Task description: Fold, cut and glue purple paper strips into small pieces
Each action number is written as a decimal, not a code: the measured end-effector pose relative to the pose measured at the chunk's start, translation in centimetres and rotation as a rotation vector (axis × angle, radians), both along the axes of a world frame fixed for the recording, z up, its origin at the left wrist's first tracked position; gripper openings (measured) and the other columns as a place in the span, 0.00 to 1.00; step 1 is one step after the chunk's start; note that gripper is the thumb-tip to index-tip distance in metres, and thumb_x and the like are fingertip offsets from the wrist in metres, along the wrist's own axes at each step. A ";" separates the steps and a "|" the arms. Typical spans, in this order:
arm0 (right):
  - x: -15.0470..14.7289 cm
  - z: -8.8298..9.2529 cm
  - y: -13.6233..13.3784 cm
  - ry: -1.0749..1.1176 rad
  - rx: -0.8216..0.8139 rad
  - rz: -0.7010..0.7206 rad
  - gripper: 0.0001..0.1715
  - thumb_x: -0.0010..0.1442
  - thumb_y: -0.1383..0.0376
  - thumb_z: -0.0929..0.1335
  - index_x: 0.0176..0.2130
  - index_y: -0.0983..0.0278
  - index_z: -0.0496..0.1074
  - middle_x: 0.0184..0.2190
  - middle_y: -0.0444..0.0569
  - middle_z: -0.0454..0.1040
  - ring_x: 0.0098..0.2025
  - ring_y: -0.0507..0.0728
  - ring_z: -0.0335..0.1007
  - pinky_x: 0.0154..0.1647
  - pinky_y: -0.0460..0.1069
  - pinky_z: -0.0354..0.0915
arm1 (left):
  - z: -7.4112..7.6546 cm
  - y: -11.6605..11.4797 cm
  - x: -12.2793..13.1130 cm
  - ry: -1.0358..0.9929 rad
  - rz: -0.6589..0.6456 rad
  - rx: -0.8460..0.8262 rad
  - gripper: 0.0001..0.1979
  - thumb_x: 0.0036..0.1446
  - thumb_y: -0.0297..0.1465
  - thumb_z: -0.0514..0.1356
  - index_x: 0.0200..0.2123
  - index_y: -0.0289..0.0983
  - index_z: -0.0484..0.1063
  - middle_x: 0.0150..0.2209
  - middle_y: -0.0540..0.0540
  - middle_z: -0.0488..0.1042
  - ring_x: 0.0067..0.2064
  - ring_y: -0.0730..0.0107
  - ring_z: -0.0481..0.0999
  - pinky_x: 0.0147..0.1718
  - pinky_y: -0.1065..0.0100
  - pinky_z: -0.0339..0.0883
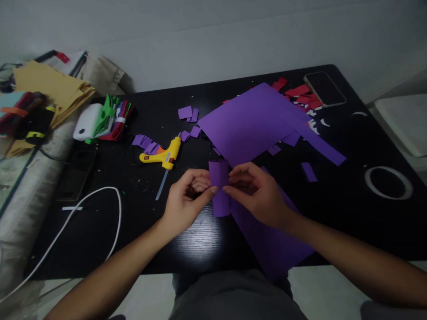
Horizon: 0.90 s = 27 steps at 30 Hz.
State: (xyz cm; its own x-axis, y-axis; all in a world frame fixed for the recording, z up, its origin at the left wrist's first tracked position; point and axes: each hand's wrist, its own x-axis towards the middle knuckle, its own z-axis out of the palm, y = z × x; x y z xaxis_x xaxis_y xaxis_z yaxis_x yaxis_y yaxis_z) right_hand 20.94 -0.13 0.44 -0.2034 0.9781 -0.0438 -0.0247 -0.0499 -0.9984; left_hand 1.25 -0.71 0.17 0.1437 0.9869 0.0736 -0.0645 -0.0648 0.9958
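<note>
Between my two hands, above the front of the table, I hold a folded piece of purple paper (220,200), upright. My left hand (188,195) grips its left side, thumb on the front and fingers behind. My right hand (256,193) pinches the opposite side in the same way. Under my right hand and forearm lies a purple sheet (263,240) reaching past the table's front edge. A larger purple sheet (250,120) rests beyond my hands. To the left of it is a yellow glue gun (165,154) with a clear glue stick (162,184) sticking out.
Purple scraps (145,143) and red paper pieces (302,95) are scattered on the black table (347,213). A phone (324,89) lies at the back right, near a white ring (388,182). A white cable (118,213) loops at left, below bundled coloured sheets (111,118).
</note>
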 end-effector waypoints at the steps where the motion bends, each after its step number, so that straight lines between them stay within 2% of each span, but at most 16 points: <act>1: 0.0 0.0 0.0 -0.005 0.002 0.003 0.17 0.57 0.67 0.78 0.42 0.59 0.71 0.34 0.43 0.82 0.37 0.54 0.83 0.40 0.47 0.77 | 0.0 0.0 0.0 -0.001 -0.011 -0.007 0.12 0.58 0.23 0.70 0.45 0.37 0.77 0.36 0.50 0.81 0.35 0.78 0.80 0.39 0.76 0.75; 6: 0.1 -0.2 0.0 -0.019 0.026 0.013 0.16 0.58 0.66 0.78 0.43 0.59 0.72 0.35 0.44 0.83 0.37 0.54 0.83 0.40 0.48 0.77 | -0.2 0.0 -0.1 0.023 -0.051 -0.020 0.12 0.60 0.25 0.68 0.47 0.37 0.78 0.37 0.48 0.83 0.37 0.75 0.81 0.40 0.73 0.76; 9: 0.4 -0.3 0.1 -0.072 0.083 0.006 0.17 0.58 0.67 0.79 0.45 0.58 0.75 0.36 0.44 0.84 0.38 0.55 0.83 0.41 0.49 0.78 | 0.2 0.2 -0.5 0.126 -0.054 0.038 0.12 0.61 0.25 0.69 0.48 0.37 0.79 0.37 0.47 0.83 0.36 0.74 0.80 0.39 0.71 0.76; 13: 0.8 -0.2 0.3 -0.162 0.306 0.039 0.09 0.62 0.67 0.77 0.43 0.56 0.81 0.40 0.46 0.83 0.44 0.56 0.81 0.48 0.52 0.76 | 1.1 0.4 -1.3 0.394 0.020 0.318 0.05 0.59 0.25 0.70 0.39 0.38 0.83 0.37 0.47 0.79 0.37 0.73 0.77 0.35 0.71 0.73; 16: 0.9 0.2 0.4 -0.183 0.423 -0.003 0.08 0.62 0.69 0.76 0.39 0.55 0.83 0.44 0.48 0.80 0.47 0.56 0.78 0.49 0.52 0.74 | 1.5 0.4 -1.7 0.473 0.033 0.487 0.08 0.61 0.22 0.67 0.41 0.39 0.84 0.36 0.47 0.78 0.37 0.72 0.77 0.34 0.71 0.72; 18: 0.9 0.4 0.4 -0.135 0.366 -0.013 0.08 0.62 0.70 0.75 0.39 0.55 0.83 0.42 0.47 0.77 0.44 0.55 0.77 0.45 0.50 0.75 | 1.6 0.3 -1.8 0.475 -0.018 0.525 0.10 0.63 0.21 0.65 0.44 0.39 0.83 0.37 0.46 0.80 0.38 0.72 0.79 0.36 0.71 0.74; 20: 0.8 0.6 0.5 -0.033 0.225 0.045 0.09 0.63 0.70 0.73 0.41 0.56 0.83 0.39 0.46 0.78 0.42 0.54 0.77 0.43 0.49 0.76 | 1.4 0.1 -1.8 0.479 -0.050 0.542 0.12 0.63 0.20 0.64 0.46 0.38 0.82 0.40 0.45 0.82 0.41 0.70 0.81 0.40 0.69 0.76; 23: 0.7 0.8 0.5 0.120 -0.020 0.131 0.07 0.66 0.68 0.71 0.42 0.57 0.81 0.38 0.45 0.81 0.41 0.54 0.80 0.43 0.50 0.78 | 1.2 0.1 -1.8 0.509 -0.031 0.566 0.12 0.63 0.19 0.65 0.47 0.38 0.82 0.42 0.44 0.82 0.43 0.70 0.82 0.43 0.69 0.76; 25: 0.6 0.6 0.6 0.200 -0.126 0.117 0.05 0.64 0.66 0.73 0.42 0.57 0.79 0.38 0.44 0.81 0.41 0.54 0.81 0.43 0.50 0.79 | 1.1 0.1 -1.7 0.527 -0.015 0.596 0.13 0.63 0.19 0.65 0.47 0.38 0.82 0.42 0.44 0.82 0.42 0.71 0.82 0.43 0.70 0.77; 27: 0.6 0.4 0.7 0.260 -0.196 0.075 0.14 0.58 0.65 0.78 0.42 0.57 0.75 0.37 0.42 0.82 0.40 0.54 0.82 0.43 0.49 0.79 | 1.1 0.1 -1.7 0.533 -0.016 0.629 0.13 0.62 0.18 0.64 0.47 0.38 0.82 0.43 0.44 0.82 0.42 0.71 0.83 0.43 0.70 0.77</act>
State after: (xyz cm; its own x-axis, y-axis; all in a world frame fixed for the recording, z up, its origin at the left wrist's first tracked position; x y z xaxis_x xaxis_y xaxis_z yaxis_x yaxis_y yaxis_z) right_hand 21.49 0.58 0.79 -0.3036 0.9380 -0.1671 -0.2664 -0.2520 -0.9303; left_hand -0.46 -0.65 1.22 0.3289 0.7818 0.5298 0.4012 -0.6235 0.6710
